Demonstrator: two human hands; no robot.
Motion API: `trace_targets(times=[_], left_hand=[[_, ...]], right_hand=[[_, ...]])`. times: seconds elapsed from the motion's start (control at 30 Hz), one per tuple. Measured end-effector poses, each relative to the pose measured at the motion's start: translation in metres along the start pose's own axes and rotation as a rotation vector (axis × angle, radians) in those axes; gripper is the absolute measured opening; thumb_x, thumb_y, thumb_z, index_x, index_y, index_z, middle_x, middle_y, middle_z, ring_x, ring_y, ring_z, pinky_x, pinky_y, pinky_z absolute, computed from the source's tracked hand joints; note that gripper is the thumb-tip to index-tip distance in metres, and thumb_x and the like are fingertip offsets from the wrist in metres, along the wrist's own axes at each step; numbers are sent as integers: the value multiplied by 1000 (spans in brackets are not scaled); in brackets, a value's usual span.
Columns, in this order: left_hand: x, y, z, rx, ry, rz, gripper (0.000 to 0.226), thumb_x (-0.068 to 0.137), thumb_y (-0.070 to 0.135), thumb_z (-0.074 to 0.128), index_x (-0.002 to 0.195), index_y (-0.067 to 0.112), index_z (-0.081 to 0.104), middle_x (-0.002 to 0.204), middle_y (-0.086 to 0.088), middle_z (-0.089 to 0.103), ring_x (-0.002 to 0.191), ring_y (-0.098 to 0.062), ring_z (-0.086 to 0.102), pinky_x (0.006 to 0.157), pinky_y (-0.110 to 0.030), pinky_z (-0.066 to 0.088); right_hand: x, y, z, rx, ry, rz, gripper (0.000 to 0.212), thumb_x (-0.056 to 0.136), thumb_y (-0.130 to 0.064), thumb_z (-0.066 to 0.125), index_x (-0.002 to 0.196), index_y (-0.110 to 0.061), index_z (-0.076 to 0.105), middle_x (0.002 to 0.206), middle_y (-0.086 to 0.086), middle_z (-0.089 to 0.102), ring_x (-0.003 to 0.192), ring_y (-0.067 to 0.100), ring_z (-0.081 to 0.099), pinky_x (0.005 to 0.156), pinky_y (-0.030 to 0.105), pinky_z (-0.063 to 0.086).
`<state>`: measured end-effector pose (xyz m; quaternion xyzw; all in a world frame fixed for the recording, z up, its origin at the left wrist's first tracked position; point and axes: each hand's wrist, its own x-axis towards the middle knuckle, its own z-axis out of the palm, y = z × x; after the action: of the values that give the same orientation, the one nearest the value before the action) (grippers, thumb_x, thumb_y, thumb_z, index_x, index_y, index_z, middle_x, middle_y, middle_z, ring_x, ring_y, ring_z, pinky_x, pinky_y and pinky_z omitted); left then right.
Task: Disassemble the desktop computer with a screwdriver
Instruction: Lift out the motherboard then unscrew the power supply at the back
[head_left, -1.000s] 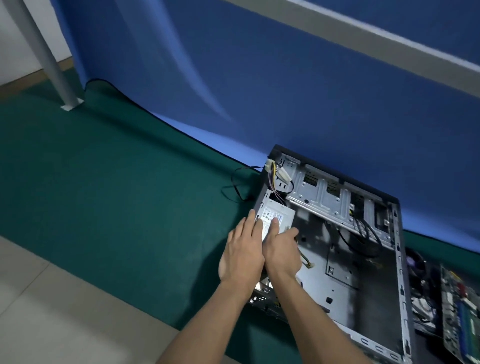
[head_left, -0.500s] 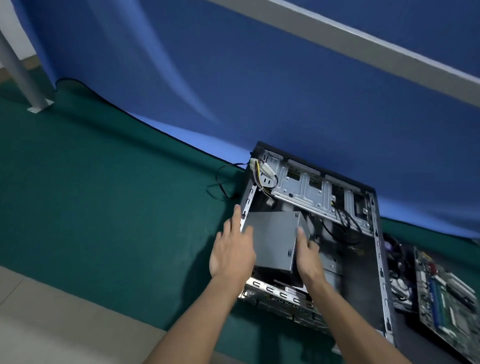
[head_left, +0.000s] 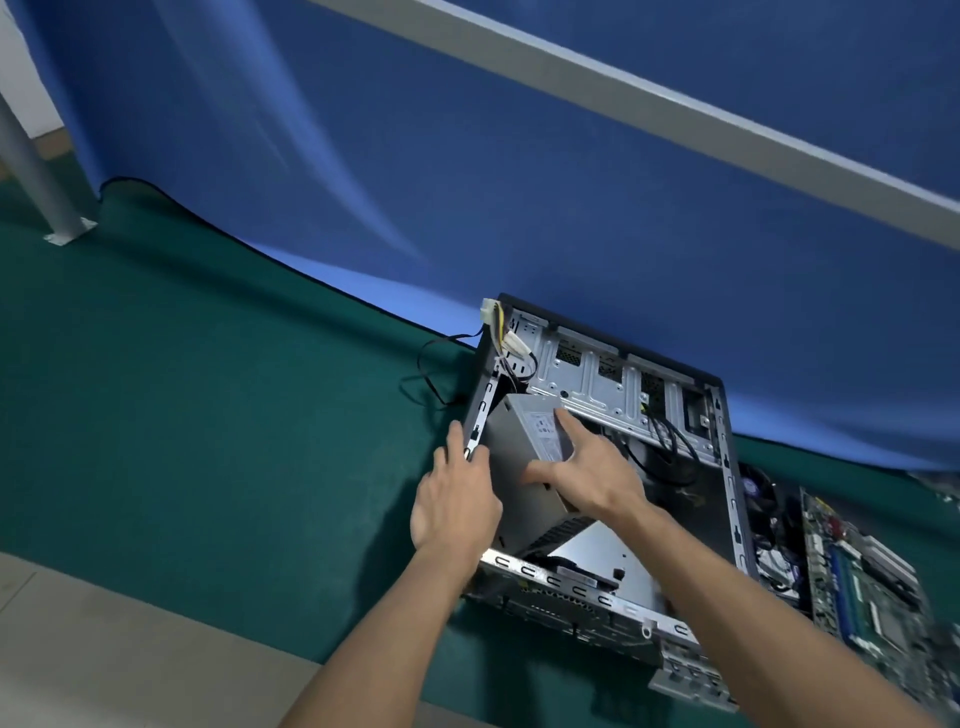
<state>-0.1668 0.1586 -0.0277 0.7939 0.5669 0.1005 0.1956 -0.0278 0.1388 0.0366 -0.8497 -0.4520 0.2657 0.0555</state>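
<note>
Open desktop case (head_left: 722, 499) is laid flat on green mat (head_left: 208, 415), side panel off, interior exposed. Grey power supply (head_left: 524, 467) is tilted up out of the case's near-left corner, labelled face turned toward the right hand, vented end lowest, just above the case's near rail. Right hand (head_left: 592, 478) is spread across the labelled face: index finger extended along the label toward the drive cage (head_left: 613, 384), thumb pressed on the adjacent grey side, remaining fingers wrapped under the unit's right edge, so the unit is gripped. Left hand (head_left: 457, 499) is placed against the unit's left side, fingers held loosely extended with tips beside the case's left rail; palm contact with the unit cannot be confirmed. Yellow/black cable bundle with white connectors (head_left: 501, 332) is hung over the case's far-left corner, beyond the left fingertips. Black cables (head_left: 670, 441) are seen inside the case just right of the right-hand fingers. A bare motherboard (head_left: 872, 577) is laid on the mat well right of both hands, outside the case. Blue backdrop (head_left: 519, 182) is hung behind.
</note>
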Motion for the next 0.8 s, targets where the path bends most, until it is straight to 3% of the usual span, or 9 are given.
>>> trace_targets(times=[0.1, 0.3, 0.43, 0.53, 0.67, 0.73, 0.8], left_hand=[[-1, 0, 1, 24, 57, 50, 44, 83, 11, 45, 127, 17, 45, 151, -9, 18, 125, -25, 34, 91, -35, 40], [-2, -4, 5, 64, 150, 162, 55, 83, 16, 49, 136, 18, 35, 151, -5, 21, 135, -21, 23, 107, -34, 28], [-4, -5, 4, 84, 132, 187, 62, 88, 17, 43, 146, 16, 20, 155, -5, 14, 139, -22, 18, 112, -36, 21], [0, 3, -2, 154, 95, 338, 75, 88, 13, 47, 149, 10, 4, 158, -9, 0, 144, -25, 7, 116, -39, 9], [23, 28, -22, 183, 148, 425, 82, 87, 4, 50, 149, 10, -3, 158, -9, -7, 145, -25, -2, 116, -39, 3], [36, 36, -31, 246, 117, 427, 82, 88, 8, 53, 149, 11, -2, 158, -11, 0, 145, -26, 0, 116, -40, 3], [45, 44, -38, 322, 7, 415, 78, 87, 17, 59, 148, 9, 11, 152, -15, 24, 142, -29, 13, 115, -42, 8]], right_hand=[[-4, -3, -20, -165, 55, -85, 93, 60, -61, 65, 142, -49, 21, 103, 3, 50, 85, 22, 57, 69, 32, 48], [-17, -7, -64, -566, 65, -382, 92, 63, -58, 64, 144, -49, 22, 99, -4, 37, 93, 13, 39, 77, 28, 33], [-38, 11, -81, -567, 88, -361, 100, 61, -56, 66, 146, -46, 14, 110, -3, 43, 91, 13, 34, 76, 28, 31], [-57, 21, -93, -546, 142, -355, 104, 57, -55, 65, 144, -46, 8, 117, -3, 47, 96, 18, 43, 75, 28, 33], [-79, 29, -108, -654, 234, -455, 102, 56, -55, 59, 145, -43, 10, 123, -7, 46, 110, 19, 43, 89, 28, 34], [-91, 34, -115, -688, 272, -485, 101, 56, -56, 58, 145, -41, 13, 127, -8, 44, 110, 17, 42, 90, 29, 34], [-104, 40, -122, -713, 310, -496, 99, 57, -57, 57, 145, -39, 16, 129, -8, 42, 108, 17, 41, 90, 28, 34]])
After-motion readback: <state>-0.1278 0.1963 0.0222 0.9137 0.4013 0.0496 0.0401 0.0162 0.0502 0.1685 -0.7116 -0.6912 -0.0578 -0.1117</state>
